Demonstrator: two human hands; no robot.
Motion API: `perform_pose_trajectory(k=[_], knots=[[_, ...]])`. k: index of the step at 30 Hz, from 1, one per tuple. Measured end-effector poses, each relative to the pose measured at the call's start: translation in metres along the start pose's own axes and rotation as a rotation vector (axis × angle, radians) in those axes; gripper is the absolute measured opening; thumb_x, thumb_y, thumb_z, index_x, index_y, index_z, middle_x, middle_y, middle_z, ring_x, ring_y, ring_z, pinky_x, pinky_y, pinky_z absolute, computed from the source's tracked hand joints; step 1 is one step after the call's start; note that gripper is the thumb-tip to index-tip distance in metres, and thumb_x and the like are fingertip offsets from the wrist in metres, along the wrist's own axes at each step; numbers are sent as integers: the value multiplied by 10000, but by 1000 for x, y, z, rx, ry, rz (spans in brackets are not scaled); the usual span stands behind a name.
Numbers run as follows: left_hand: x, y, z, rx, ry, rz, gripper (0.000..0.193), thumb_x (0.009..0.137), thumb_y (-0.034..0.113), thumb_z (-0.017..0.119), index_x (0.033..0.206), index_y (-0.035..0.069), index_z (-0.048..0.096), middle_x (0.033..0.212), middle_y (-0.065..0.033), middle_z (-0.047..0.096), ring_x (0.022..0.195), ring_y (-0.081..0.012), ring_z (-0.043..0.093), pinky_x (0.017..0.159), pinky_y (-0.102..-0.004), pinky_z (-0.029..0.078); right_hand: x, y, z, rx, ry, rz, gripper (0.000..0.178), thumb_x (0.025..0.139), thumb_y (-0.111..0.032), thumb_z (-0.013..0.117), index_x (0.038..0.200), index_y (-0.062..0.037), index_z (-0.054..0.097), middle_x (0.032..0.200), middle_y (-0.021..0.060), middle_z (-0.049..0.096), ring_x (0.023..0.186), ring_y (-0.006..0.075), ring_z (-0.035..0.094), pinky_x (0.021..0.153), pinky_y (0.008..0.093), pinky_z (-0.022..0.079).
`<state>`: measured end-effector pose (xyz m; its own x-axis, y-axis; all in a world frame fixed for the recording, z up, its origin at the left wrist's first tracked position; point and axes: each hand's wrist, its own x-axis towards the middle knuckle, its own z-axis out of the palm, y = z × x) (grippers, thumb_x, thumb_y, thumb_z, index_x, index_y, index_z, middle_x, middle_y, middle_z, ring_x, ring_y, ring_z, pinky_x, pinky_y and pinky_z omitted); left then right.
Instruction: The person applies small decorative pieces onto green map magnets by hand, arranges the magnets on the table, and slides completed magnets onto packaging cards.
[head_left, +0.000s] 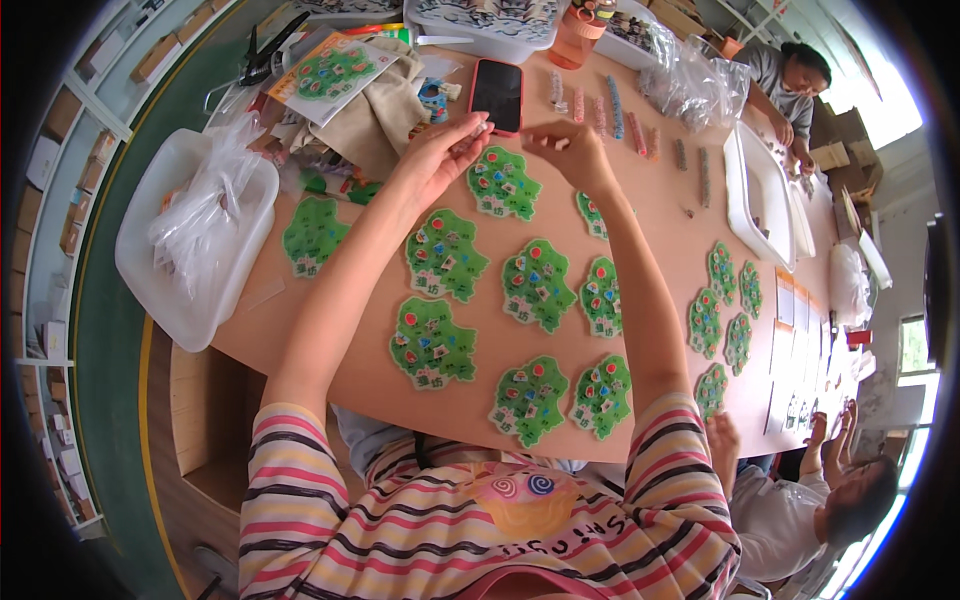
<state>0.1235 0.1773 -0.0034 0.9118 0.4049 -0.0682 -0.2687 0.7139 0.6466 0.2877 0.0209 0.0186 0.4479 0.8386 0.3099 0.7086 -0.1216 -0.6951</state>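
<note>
Both my arms reach forward over the table. My left hand (pixel 447 150) is closed in a pinch at the near left of a black-screened phone (pixel 497 88) in a red case; a tiny pale bit shows at its fingertips, too small to name. To the right of the phone, my right hand (pixel 572 152) is curled with fingertips together, and whatever they hold is hidden. Just below the hands lies a green map-shaped piece (pixel 503 184) dotted with small coloured pictures. Several more like it, such as a middle green piece (pixel 538 285), are spread nearer me, some partly behind my right forearm.
A white tub (pixel 262 215) with plastic bags stands at the left. Strips of small coloured parts (pixel 617 108) lie beyond my right hand, near a clear bag (pixel 695 85). A white bin (pixel 740 195) stands right. Two other people (pixel 790 85) sit along the right side.
</note>
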Motion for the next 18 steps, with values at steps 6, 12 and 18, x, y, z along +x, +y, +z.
perform_pose_trajectory(k=[6, 12, 18], knots=[[-20, -4, -7, 63, 37, -84, 260, 858, 92, 661, 1089, -20, 620, 1034, -96, 639, 929, -121, 613, 828, -186, 521, -11, 28, 7, -16, -117, 36, 322, 737, -121, 721, 1057, -147, 711, 852, 37, 642, 713, 112, 541, 663, 291, 478], [-20, -4, 5, 138, -7, -66, 234, 859, 90, 659, 1070, -9, 644, 1010, -86, 651, 908, -120, 616, 816, -199, 520, -9, -6, -11, 38, -105, 10, 310, 779, -151, 722, 1087, -135, 694, 895, 12, 646, 714, 96, 512, 679, 263, 462], [-14, -7, 7, 115, -14, -21, 224, 860, 81, 653, 1063, -15, 648, 988, -87, 657, 892, -122, 617, 813, -205, 524, 3, 22, 12, -156, -41, 6, 202, 773, -214, 716, 929, -87, 730, 839, 105, 680, 731, 197, 625, 690, 344, 509]])
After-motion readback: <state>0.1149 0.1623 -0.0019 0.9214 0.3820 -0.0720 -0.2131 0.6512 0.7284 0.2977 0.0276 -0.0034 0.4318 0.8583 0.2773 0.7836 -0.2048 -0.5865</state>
